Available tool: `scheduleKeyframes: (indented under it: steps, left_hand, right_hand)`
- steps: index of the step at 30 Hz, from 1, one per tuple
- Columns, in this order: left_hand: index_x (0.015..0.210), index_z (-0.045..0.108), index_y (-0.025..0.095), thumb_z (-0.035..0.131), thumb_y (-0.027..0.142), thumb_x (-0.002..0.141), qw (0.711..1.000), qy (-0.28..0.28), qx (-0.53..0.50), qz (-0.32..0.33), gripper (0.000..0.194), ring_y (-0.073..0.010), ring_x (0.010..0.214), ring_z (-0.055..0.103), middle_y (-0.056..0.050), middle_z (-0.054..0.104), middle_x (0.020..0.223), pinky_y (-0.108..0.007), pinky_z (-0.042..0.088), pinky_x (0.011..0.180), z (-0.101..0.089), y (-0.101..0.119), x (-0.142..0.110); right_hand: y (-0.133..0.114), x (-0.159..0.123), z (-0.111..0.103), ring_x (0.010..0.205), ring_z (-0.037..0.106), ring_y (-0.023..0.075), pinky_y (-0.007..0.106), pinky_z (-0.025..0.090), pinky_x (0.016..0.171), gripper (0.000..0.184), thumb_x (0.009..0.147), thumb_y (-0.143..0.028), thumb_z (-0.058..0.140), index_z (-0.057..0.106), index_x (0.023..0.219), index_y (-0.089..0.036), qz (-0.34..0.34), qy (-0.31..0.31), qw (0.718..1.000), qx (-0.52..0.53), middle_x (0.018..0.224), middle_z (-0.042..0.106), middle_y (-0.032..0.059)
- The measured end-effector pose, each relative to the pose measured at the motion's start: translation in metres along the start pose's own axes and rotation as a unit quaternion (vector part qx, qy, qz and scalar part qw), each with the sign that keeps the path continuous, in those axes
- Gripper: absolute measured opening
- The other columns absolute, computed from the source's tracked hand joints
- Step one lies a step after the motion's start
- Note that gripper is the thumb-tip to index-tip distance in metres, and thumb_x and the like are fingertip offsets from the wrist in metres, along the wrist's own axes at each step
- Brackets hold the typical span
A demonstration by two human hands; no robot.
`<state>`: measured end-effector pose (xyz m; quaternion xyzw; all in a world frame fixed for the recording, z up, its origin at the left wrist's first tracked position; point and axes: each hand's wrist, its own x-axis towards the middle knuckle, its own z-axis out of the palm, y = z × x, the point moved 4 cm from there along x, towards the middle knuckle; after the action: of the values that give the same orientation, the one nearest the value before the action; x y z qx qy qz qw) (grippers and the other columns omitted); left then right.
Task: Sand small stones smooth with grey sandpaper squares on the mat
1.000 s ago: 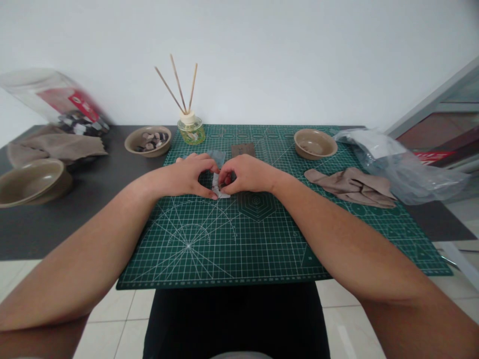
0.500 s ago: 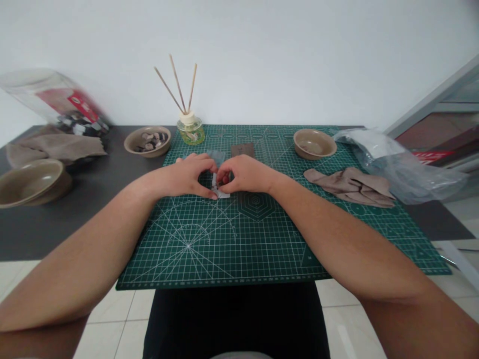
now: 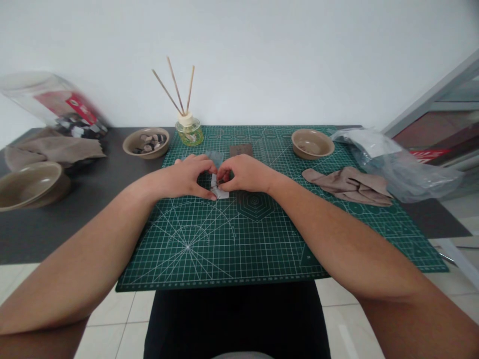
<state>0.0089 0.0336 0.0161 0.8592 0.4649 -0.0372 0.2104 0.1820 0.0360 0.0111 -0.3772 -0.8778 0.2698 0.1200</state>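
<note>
A small white piece (image 3: pixel 223 195), like paper or card, lies on the green cutting mat (image 3: pixel 209 249), mostly covered by my fingers. My left hand (image 3: pixel 187 175) curves around it, thumb at its near edge and forefinger at its far edge, holding it down. Over the same piece, the fingertips of my right hand (image 3: pixel 247 173) are pinched together; what is between them is too small to make out. Just beyond my right hand is a flat brown block (image 3: pixel 240 149). Behind my left fingers shows a bluish clear packet (image 3: pixel 214 157).
Left: a bowl (image 3: pixel 146 153) of dark-and-light pieces, another bowl (image 3: pixel 56 187), a brown cloth (image 3: pixel 63 148) and a clear container (image 3: pixel 32 87). A reed diffuser (image 3: pixel 189 134) stands behind. Right: a bowl (image 3: pixel 313 151), a crumpled cloth (image 3: pixel 352 185) and a plastic bag (image 3: pixel 411 174).
The view has shifted very slightly. Both hands stay at the white piece in nearly the same pose, with only a tiny movement of the right fingertips.
</note>
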Motion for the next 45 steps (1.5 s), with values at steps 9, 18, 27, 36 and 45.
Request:
scheduleKeyframes:
  steps: [9, 18, 27, 36, 45]
  left_hand:
    - [0.112, 0.069, 0.025, 0.082, 0.069, 0.076, 1.000, -0.004, 0.005, -0.003, 0.058, -0.0412, 0.131, 0.055, -0.009, 0.066, 0.130, -0.052, 0.042, 0.108, 0.000, 0.002, -0.001]
    - [0.105, 0.069, 0.023, 0.082, 0.068, 0.076, 1.000, 0.000, 0.017, 0.004, 0.055, -0.0396, 0.124, 0.057, -0.010, 0.065, 0.123, -0.048, 0.044, 0.100, -0.001, 0.003, 0.000]
    - [0.112, 0.069, 0.025, 0.081, 0.070, 0.076, 1.000, 0.000, 0.007, 0.008, 0.059, -0.0414, 0.129, 0.055, -0.009, 0.066, 0.128, -0.052, 0.043, 0.105, 0.000, 0.001, -0.001]
    - [0.108, 0.068, 0.023, 0.082, 0.068, 0.076, 1.000, 0.003, 0.020, 0.007, 0.057, -0.0405, 0.125, 0.057, -0.011, 0.066, 0.127, -0.049, 0.044, 0.099, 0.000, 0.001, 0.001]
    - [0.110, 0.068, 0.025, 0.083, 0.070, 0.075, 1.000, -0.001, 0.005, 0.005, 0.059, -0.0407, 0.128, 0.056, -0.009, 0.066, 0.129, -0.051, 0.043, 0.104, 0.001, 0.000, 0.001]
  right_hand:
    - [-0.005, 0.000, 0.005, 0.083, 0.071, 0.0147, 0.026, 0.048, 0.079, 0.017, 0.082, -0.018, 0.086, 0.086, 0.100, -0.018, -0.048, -0.053, 0.997, 0.027, 0.091, 0.081, 0.0000]
    - [-0.009, 0.004, 0.009, 0.087, 0.072, 0.0161, 0.027, 0.046, 0.080, 0.018, 0.086, -0.020, 0.085, 0.086, 0.103, -0.016, -0.031, -0.015, 0.999, 0.004, 0.096, 0.082, 0.0032]
    - [-0.008, -0.002, 0.004, 0.085, 0.072, 0.0148, 0.026, 0.047, 0.078, 0.019, 0.083, -0.017, 0.086, 0.087, 0.102, -0.018, -0.030, -0.043, 0.999, 0.003, 0.094, 0.082, 0.0016]
    - [-0.015, 0.002, 0.009, 0.088, 0.070, 0.0164, 0.027, 0.045, 0.079, 0.018, 0.087, -0.022, 0.085, 0.087, 0.104, -0.016, -0.036, -0.037, 0.998, -0.025, 0.099, 0.082, 0.0042]
    - [-0.011, -0.002, 0.003, 0.088, 0.070, 0.0172, 0.027, 0.043, 0.077, 0.015, 0.087, -0.022, 0.084, 0.087, 0.101, -0.018, -0.022, -0.027, 0.999, -0.040, 0.096, 0.081, 0.0039]
